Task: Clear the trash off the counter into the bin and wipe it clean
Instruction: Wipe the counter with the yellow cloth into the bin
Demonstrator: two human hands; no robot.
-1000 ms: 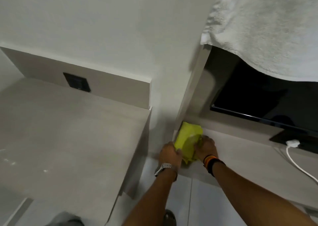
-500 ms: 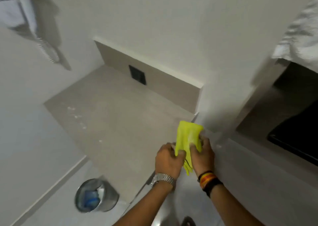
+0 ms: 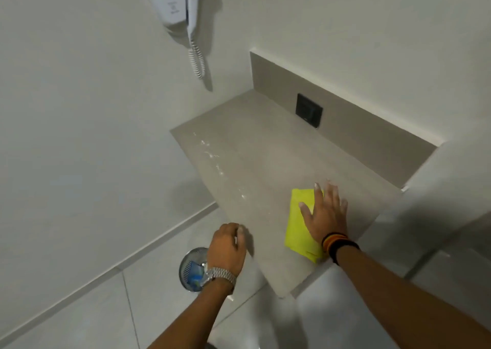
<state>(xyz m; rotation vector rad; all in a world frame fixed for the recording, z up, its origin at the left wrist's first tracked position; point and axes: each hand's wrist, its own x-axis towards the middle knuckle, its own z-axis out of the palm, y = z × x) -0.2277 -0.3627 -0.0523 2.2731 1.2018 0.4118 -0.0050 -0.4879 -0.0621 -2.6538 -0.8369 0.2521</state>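
Observation:
A folded yellow cloth (image 3: 299, 223) lies flat on the beige counter (image 3: 255, 162), near its front right part. My right hand (image 3: 325, 212) presses on the cloth with fingers spread. My left hand (image 3: 227, 246), with a metal watch on the wrist, rests curled on the counter's front left edge and holds nothing that I can see. Small white specks (image 3: 212, 157) dot the counter's left side. A round metal bin (image 3: 191, 269) with blue and white trash inside stands on the floor below the counter, partly hidden by my left wrist.
A white wall-mounted hair dryer (image 3: 176, 3) with a coiled cord hangs above the counter's left end. A black socket (image 3: 309, 110) sits in the backsplash. A white wall block (image 3: 451, 178) borders the counter on the right. Pale floor tiles lie below.
Both hands held the yellow cloth up in the air before. Now it lies flat on the counter under my right hand, and my left hand has let go and moved to the counter's edge.

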